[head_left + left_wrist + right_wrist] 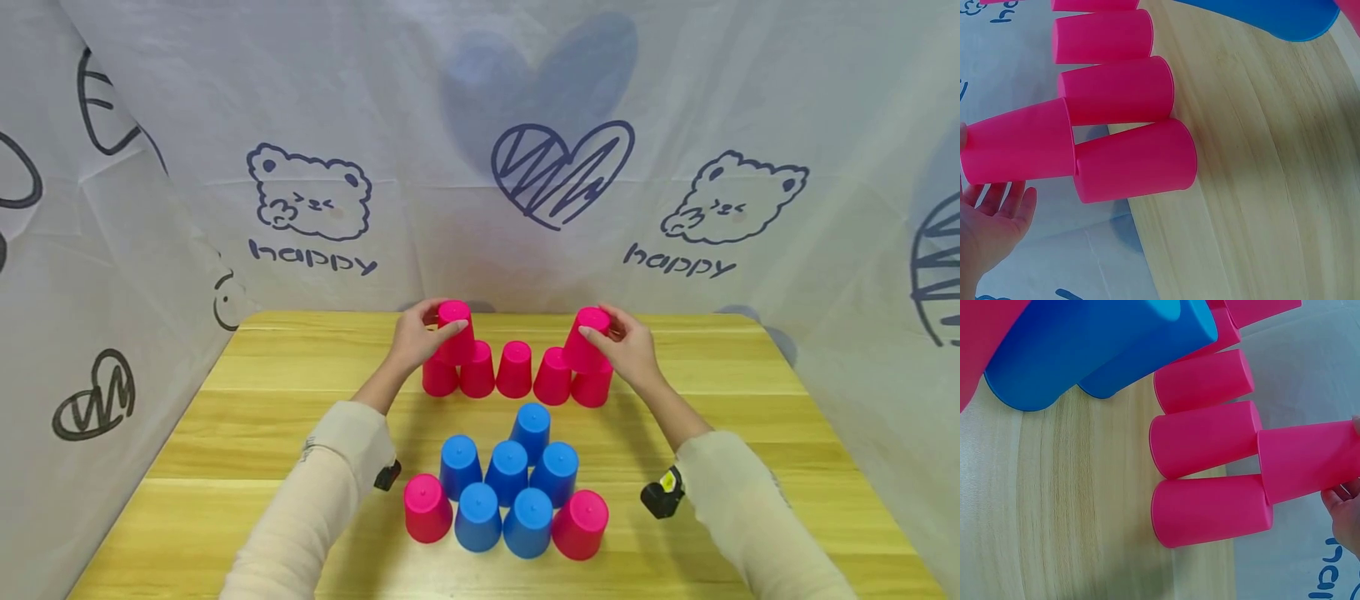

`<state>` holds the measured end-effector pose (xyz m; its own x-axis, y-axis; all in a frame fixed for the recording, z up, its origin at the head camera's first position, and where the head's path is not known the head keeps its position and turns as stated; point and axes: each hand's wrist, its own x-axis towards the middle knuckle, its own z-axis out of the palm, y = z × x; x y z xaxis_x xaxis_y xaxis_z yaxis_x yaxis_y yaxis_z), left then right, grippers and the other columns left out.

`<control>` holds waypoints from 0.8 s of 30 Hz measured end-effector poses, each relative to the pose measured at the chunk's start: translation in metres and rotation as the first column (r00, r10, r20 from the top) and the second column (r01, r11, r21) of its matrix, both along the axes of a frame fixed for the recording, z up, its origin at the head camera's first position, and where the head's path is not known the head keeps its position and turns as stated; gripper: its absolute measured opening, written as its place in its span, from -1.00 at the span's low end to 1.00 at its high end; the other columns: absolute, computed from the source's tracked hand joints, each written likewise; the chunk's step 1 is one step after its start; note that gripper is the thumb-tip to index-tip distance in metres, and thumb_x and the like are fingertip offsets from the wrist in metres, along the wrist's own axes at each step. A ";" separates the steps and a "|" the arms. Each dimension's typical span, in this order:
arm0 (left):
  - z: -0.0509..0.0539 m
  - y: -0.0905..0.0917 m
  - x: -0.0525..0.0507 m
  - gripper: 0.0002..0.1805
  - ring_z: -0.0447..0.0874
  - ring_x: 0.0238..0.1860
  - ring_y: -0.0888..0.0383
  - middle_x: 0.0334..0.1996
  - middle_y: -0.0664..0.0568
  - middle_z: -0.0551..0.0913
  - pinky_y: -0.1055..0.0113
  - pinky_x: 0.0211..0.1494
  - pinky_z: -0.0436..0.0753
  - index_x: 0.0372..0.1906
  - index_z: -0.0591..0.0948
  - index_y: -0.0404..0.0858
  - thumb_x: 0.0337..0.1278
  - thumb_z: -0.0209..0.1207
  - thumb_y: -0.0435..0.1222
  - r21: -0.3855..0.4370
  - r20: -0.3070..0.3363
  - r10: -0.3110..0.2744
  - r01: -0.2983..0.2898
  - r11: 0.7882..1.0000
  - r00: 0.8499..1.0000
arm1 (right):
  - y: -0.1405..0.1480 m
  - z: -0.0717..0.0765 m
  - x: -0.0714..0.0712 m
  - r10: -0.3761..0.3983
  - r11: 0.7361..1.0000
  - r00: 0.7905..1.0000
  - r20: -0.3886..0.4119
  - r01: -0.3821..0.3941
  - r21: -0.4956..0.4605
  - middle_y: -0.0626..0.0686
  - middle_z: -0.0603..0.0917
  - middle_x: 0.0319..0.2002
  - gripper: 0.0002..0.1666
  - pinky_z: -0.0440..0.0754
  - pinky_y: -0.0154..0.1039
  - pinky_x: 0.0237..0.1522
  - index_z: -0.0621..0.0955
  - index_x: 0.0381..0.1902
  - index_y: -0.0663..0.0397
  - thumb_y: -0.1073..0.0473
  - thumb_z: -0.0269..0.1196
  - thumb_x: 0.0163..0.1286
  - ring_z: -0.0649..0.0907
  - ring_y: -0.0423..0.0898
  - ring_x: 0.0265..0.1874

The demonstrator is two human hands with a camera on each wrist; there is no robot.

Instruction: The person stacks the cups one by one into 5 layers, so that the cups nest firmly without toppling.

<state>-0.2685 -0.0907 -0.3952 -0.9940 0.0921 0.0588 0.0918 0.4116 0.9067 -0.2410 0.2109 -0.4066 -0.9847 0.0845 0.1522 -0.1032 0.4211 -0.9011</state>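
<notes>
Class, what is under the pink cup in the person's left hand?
Under the held cup stand the row's leftmost pink cup and its neighbour, both upside down. In the head view it partly covers their tops; their insides cannot be seen.

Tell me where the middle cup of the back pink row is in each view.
Head: middle cup just below and right of centre.
Left wrist: middle cup at upper left, third up the row.
Right wrist: middle cup above and right of centre, third up.
Shared landmark: blue cups.
</notes>
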 end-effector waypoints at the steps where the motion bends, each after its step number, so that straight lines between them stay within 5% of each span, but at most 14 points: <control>1: 0.000 0.000 0.000 -0.39 0.46 0.14 -0.08 0.12 -0.16 0.50 0.12 0.12 0.58 0.26 0.36 -0.26 0.10 0.24 -0.18 0.002 0.003 0.002 -0.002 1.000 1.000 | 0.000 0.000 0.000 0.000 1.000 1.000 0.000 0.000 0.001 0.30 0.44 0.21 -0.30 0.44 -0.02 0.23 0.29 0.32 0.24 0.13 0.23 0.28 0.48 0.17 0.15; 24: -0.003 -0.005 0.002 -0.25 0.35 0.26 -0.11 0.26 -0.15 0.38 0.08 0.22 0.50 0.36 0.23 -0.21 0.06 0.27 -0.20 -0.009 -0.012 -0.007 0.007 1.000 1.000 | 0.009 0.001 0.005 0.033 0.999 0.999 -0.025 -0.033 0.014 0.27 0.35 0.30 -0.23 0.32 0.01 0.32 0.23 0.34 0.25 0.14 0.25 0.25 0.37 0.19 0.26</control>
<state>-0.2663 -0.0959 -0.3986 -0.9925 0.1001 0.0696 0.1055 0.4192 0.9017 -0.2360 0.2199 -0.4052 -0.9827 0.0497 0.1783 -0.1402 0.4296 -0.8921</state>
